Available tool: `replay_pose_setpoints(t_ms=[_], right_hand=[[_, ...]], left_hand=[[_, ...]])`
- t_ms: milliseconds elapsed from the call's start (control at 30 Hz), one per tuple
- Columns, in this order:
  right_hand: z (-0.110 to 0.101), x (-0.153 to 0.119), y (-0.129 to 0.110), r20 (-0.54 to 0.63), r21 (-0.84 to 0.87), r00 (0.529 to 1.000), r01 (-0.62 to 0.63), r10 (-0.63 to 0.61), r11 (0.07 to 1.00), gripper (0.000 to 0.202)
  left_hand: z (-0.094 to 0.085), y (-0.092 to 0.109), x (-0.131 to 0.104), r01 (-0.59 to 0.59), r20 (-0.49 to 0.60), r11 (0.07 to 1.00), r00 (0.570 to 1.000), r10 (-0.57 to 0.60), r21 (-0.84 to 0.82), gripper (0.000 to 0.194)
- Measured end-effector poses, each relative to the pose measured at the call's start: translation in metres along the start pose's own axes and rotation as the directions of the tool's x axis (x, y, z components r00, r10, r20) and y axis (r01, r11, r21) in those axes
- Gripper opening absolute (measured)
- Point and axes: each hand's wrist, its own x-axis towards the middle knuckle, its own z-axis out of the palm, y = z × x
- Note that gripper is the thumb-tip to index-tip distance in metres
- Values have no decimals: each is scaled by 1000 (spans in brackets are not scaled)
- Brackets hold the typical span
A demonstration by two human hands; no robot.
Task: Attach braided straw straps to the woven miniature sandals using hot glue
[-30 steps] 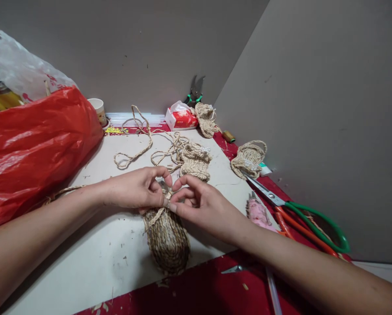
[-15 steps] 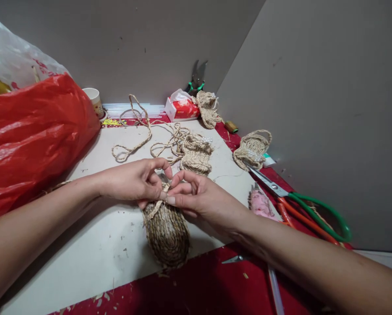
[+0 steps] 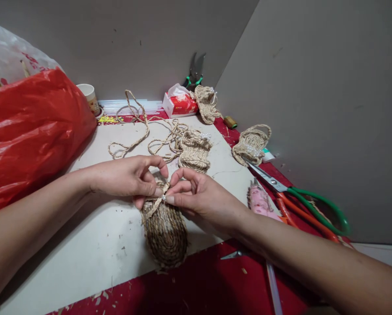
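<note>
A small woven straw sandal [image 3: 166,238] lies on the white board, its rounded end toward me. Across its upper part runs a pale straw strap [image 3: 154,208], with a tiny pearl bead [image 3: 164,198] on it. My left hand [image 3: 130,177] is closed in a pinch on the strap from the left, its index finger raised. From the right, my right hand [image 3: 204,197] pinches at the bead with thumb and fingertips. Any thread or needle between the fingertips is too small to make out. The sandal's far end is partly hidden behind my hands.
Beyond my hands lie another woven straw piece with beads [image 3: 196,153] and loose straw cord [image 3: 143,135]. A red plastic bag [image 3: 35,135] fills the left. At the right are green-handled scissors [image 3: 281,186], orange handles [image 3: 309,218] and a pink-wrapped tool [image 3: 261,201]. A tissue pack [image 3: 181,105] stands behind.
The view has shifted slightly. My left fingertips have moved a little apart from the right ones, and the bead on the strap now shows between them. The sandal stays in place.
</note>
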Motion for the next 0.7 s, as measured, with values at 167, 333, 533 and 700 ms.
replay_pose_setpoints(t_ms=[167, 333, 533, 700], right_hand=[[1, -1, -2, -22, -40, 1000, 7, -8, 999, 37], [2, -2, -3, -19, -34, 1000, 3, -3, 999, 36], [0, -5, -5, 9, -62, 999, -43, 44, 997, 28], [-2, -7, -7, 56, -123, 998, -31, 38, 992, 24]], left_hand=[[-3, 0, 1, 39, 27, 993, 999, -42, 111, 17], [-2, 0, 1, 23, 64, 982, 997, -36, 185, 24], [0, -1, -1, 31, 49, 975, 998, -43, 220, 20], [0, 0, -1, 21, 49, 972, 998, -34, 233, 20]])
